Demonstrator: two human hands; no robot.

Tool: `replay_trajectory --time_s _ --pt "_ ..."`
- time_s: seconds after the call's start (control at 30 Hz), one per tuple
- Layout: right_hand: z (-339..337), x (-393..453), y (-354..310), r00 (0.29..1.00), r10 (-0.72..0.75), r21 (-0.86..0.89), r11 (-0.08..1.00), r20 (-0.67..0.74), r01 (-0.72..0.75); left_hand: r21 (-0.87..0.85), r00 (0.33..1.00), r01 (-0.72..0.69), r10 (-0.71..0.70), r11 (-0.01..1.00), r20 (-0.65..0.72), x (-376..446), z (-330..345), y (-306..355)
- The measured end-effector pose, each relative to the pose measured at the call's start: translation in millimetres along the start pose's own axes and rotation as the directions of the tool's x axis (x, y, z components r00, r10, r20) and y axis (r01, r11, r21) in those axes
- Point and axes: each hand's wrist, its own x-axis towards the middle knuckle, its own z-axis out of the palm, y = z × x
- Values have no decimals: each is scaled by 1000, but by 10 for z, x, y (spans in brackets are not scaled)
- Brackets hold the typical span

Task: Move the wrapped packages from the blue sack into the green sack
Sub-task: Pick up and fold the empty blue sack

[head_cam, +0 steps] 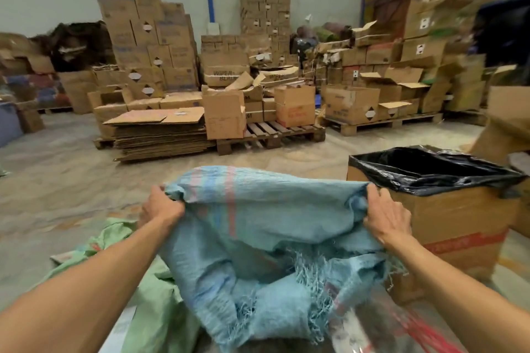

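Observation:
I hold the blue woven sack (258,226) up in front of me by its far end. My left hand (160,206) grips its left corner and my right hand (387,215) grips its right corner. The sack hangs down toward me, its frayed mouth at the bottom. Under that mouth, at the lower right, lies a clear-wrapped package (381,324) with red lines, blurred. The green sack (149,295) lies crumpled on the floor to the lower left, partly under my left arm and the blue sack.
A cardboard box lined with a black plastic bag (447,209) stands close on my right. Pallets with stacked cardboard boxes (229,89) and flattened cardboard (160,135) fill the far side. Bare concrete floor (71,180) lies between.

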Motion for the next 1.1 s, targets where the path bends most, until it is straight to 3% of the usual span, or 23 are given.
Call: replay_trajectory --time_s 0.03,0.1,0.17,0.23,0.27,0.3,0.37,0.4,0.47,0.5,0.53,0.57,0.6,0.67,0.7,0.73,0.77,0.8,0.83,0.9,0.97,1.03,1.1 --pt "-88 45 -47 997 51 123 991 64 -59 -85 969 51 -29 995 247 16 -31 71" --pt "-335 150 -147 955 74 421 885 289 -196 -151 747 208 -57 966 663 -36 -160 196" --pt "-526 217 -229 872 -75 616 737 483 -278 -258 518 276 83 926 851 -49 -303 246" --pt "-692 283 -311 854 -197 721 643 481 -258 -377 368 307 257 874 894 -33 -399 247" --pt "-757 301 -339 848 -216 776 555 483 -300 -433 376 336 303 836 876 -38 -395 216" --pt "-832 325 -371 841 -235 832 416 488 -367 -483 454 349 306 803 837 -29 -363 185" --pt "-959 379 -428 878 -250 905 240 408 -352 -581 683 239 291 778 670 -2 -278 78" --pt "-982 428 -444 918 -222 920 297 327 -256 -559 802 107 261 822 538 9 -245 16" --pt "-986 486 -500 970 -171 750 661 175 -19 -310 966 -117 181 943 186 42 -221 -94" --pt "-953 491 -538 973 -194 518 849 124 103 -155 991 -128 131 980 5 41 -255 -137" --pt "-900 472 -557 977 -194 258 952 91 165 -44 982 -128 121 991 -145 13 -317 -134" --pt "-862 444 -585 984 -176 58 983 25 174 4 957 -134 131 991 -259 13 -369 -141" --pt "-818 423 -613 992 -105 8 994 -64 106 9 934 -145 140 989 -328 36 -426 -143" --pt "-720 437 -644 974 198 224 960 -110 -170 -31 932 -105 87 994 -352 199 -467 -196" --pt "-664 467 -657 936 353 384 865 -9 -322 -56 969 -81 65 995 -239 271 -468 -233" --pt "-624 475 -680 889 437 526 728 139 -440 -115 998 -62 59 992 -28 330 -446 -278" --pt "-566 525 -699 855 437 649 570 280 -504 -225 968 -16 72 974 241 362 -427 -310" --pt "-535 554 -715 826 388 740 389 410 -549 -309 856 66 106 949 506 347 -427 -359" --pt "-506 565 -724 799 327 784 214 505 -583 -331 706 150 134 932 696 305 -437 -404" --pt "-427 627 -697 770 218 782 47 600 -622 -320 409 217 212 922 888 190 -449 -446" --pt "-347 659 -659 769 107 758 127 631 -640 -293 281 216 228 931 932 136 -464 -520" --pt "-309 645 -650 777 -32 755 263 629 -600 -332 243 293 266 897 933 148 -487 -568" --pt "-349 533 -662 712 -255 752 314 654 -579 -416 235 435 345 799 909 143 -532 -554"
